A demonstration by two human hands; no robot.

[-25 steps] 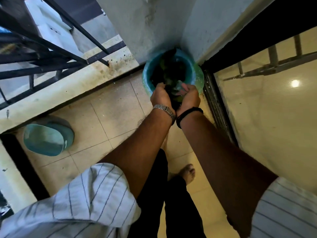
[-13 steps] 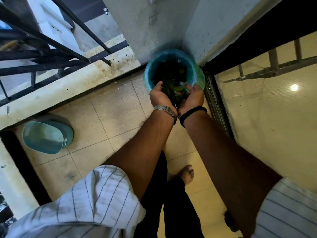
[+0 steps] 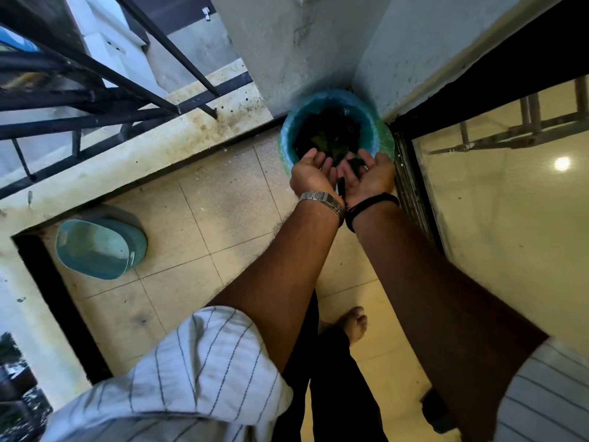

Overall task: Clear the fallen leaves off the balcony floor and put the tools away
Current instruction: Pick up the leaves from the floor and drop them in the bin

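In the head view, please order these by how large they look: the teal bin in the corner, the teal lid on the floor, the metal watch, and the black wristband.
1. teal bin, hands cover its near rim.
2. teal lid, only slightly smaller; the order is unsure.
3. metal watch and black wristband look alike, so no ranking.

Balcony corner in daylight.
Beige tiled floor (image 3: 204,224), black railing (image 3: 95,90), stained grey walls (image 3: 287,43), glass door (image 3: 510,218) reflecting perhaps a lamp.
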